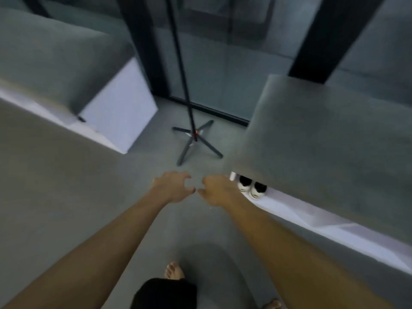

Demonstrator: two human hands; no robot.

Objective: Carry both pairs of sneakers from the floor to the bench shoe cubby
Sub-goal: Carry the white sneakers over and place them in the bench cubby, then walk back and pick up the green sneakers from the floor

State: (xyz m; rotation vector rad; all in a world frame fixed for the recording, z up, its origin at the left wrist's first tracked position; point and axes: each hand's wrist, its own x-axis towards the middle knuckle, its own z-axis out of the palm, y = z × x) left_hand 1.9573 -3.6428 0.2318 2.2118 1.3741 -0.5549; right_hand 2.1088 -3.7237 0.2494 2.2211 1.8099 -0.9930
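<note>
A pair of white sneakers with black openings (252, 187) stands side by side in the shoe cubby under the grey-cushioned bench (323, 139) on the right, only their heels showing at the cubby's left end. My left hand (174, 186) and my right hand (215, 190) hang close together above the grey floor, just left of the bench. Both hold nothing, with fingers loosely curled. My right hand is a short way from the sneakers and does not touch them. No other sneakers show.
A black tripod stand (194, 134) rises from the floor ahead, in front of a glass wall with dark frames. A second grey-cushioned white bench (118, 110) sits at the left. My bare feet (175, 270) are at the bottom edge.
</note>
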